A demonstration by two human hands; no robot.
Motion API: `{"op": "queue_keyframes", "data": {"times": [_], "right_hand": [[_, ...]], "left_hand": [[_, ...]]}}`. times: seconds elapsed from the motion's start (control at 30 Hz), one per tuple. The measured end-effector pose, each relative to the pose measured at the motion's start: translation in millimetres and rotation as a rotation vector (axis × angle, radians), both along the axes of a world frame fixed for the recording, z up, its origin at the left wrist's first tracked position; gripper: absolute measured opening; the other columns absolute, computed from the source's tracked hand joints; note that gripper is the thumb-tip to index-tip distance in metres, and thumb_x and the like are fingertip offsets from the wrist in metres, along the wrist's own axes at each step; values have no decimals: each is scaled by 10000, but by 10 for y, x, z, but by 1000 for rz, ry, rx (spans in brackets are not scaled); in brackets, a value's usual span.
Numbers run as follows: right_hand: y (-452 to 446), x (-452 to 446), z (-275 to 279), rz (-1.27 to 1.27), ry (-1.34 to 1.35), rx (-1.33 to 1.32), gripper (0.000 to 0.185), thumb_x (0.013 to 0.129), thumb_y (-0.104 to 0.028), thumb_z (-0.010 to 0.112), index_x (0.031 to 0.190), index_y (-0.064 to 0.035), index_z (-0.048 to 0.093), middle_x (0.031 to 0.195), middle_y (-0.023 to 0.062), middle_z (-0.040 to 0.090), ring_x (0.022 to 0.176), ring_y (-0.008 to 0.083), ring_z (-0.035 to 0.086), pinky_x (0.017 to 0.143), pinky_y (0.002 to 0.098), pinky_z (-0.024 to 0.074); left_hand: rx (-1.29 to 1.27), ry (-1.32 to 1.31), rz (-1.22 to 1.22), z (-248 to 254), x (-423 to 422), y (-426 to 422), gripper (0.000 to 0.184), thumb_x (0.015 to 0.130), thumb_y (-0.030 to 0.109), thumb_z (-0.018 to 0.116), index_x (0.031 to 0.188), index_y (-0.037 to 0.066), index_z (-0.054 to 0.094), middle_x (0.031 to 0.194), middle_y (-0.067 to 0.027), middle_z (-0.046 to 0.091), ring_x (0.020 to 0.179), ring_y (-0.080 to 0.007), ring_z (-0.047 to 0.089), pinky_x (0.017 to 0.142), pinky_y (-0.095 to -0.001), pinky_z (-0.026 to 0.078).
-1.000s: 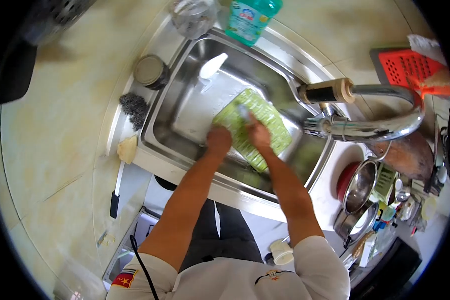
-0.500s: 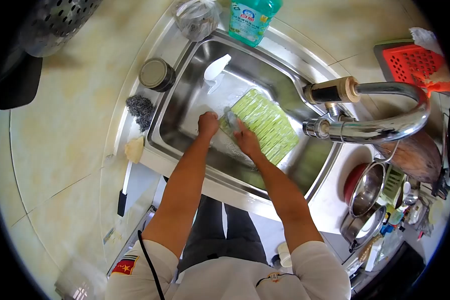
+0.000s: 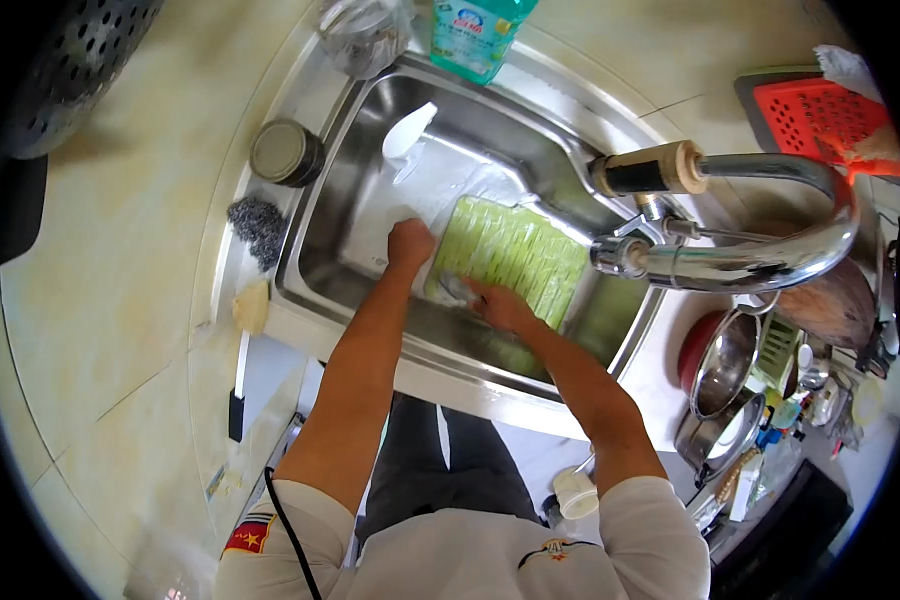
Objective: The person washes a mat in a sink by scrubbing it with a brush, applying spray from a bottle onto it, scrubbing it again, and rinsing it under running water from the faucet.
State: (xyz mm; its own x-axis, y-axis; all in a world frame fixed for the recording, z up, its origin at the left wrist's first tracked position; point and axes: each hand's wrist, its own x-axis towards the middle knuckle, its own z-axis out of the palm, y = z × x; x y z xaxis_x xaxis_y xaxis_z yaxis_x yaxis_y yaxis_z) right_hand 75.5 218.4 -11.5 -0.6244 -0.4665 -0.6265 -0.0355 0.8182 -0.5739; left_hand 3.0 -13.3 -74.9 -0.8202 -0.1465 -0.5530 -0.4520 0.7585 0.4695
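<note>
The scene is brightly lit; glare is thrown back by the chrome tap (image 3: 740,268) and steel sink (image 3: 362,205), while edges are bowed and corners blackened.

Beige marbled, dark-jointed wall tiles (image 3: 120,300) bordered the white countertop (image 3: 655,398) on its left and far sides. A pale floor (image 3: 538,452) lay below the countertop's front edge. Bright light covered the countertop, producing white glare on the glossy tiles at the lower left.
</note>
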Motion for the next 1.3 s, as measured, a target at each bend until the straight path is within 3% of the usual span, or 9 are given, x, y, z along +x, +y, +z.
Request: {"op": "queue_keyframes", "data": {"times": [0.07,0.17,0.33,0.57,0.73,0.87,1.03,1.2,1.3], "right_hand": [[200,-33,151,-16,19,34,555,956,-295,540,1491,-256,398,1031,242,674,995,410,644,892,467,488],[456,-48,66,-419,135,68,602,950,-288,605,1507,-277,377,795,194,628,744,366,626,728,462,489],[484,-434,-316,-435,543,134,611,975,-333,544,1536,-302,304,880,206,634,774,380,636,704,478,495],[914,-569,-744,-640,406,7,632,994,-368,474,1553,-357,179,1026,224,631,867,426,641,731,529,501],[125,-446,-404,-221,504,303,594,1011,-430,400,1550,-409,153,1111,189,634,886,412,649,713,500,532],[627,-619,-524,-569,395,72,566,1017,-513,301,1553,-407,153,1133,182,638,840,388,654,682,506,536],[63,-452,-548,-269,516,364,577,1013,-527,325,1550,-427,140,1120,188,629,844,386,649,693,507,516],[576,-608,-608,-658,357,45,609,1006,-471,409,1551,-424,142,1065,156,620,818,372,642,693,503,514],[287,-515,-520,-369,411,277,616,998,-475,414,1550,-427,144,1159,156,613,839,375,651,711,504,530]], "left_hand": [[-74,-2,-32,155,-129,84,369,748,339,742,971,49,695,1011,-188,702,938,-356,687,821,-436,556],[-124,24,-13,434,-128,448,602,747,434,768,1144,19,589,1073,-171,669,986,-356,668,788,-471,557],[-178,106,33,183,115,872,471,786,388,763,1067,28,648,1017,-165,662,961,-355,667,789,-464,560],[54,-231,46,81,163,706,334,834,337,732,1002,49,715,1065,-175,682,1001,-371,661,826,-473,547],[-15,-202,21,-83,298,550,300,861,268,670,1035,26,704,1092,-189,688,1019,-373,664,847,-482,543],[75,-196,53,-27,230,416,306,846,260,687,1040,23,699,1075,-207,688,1020,-388,656,862,-474,535],[158,-205,96,-169,260,383,326,812,267,718,1042,38,707,1066,-208,692,1014,-376,659,857,-471,529],[193,-196,106,-181,285,413,347,818,284,721,1057,32,705,1079,-208,689,1024,-385,652,872,-478,523],[176,-212,87,-238,268,448,372,789,267,724,1095,56,710,1086,-194,696,1003,-364,666,861,-460,523]]}}
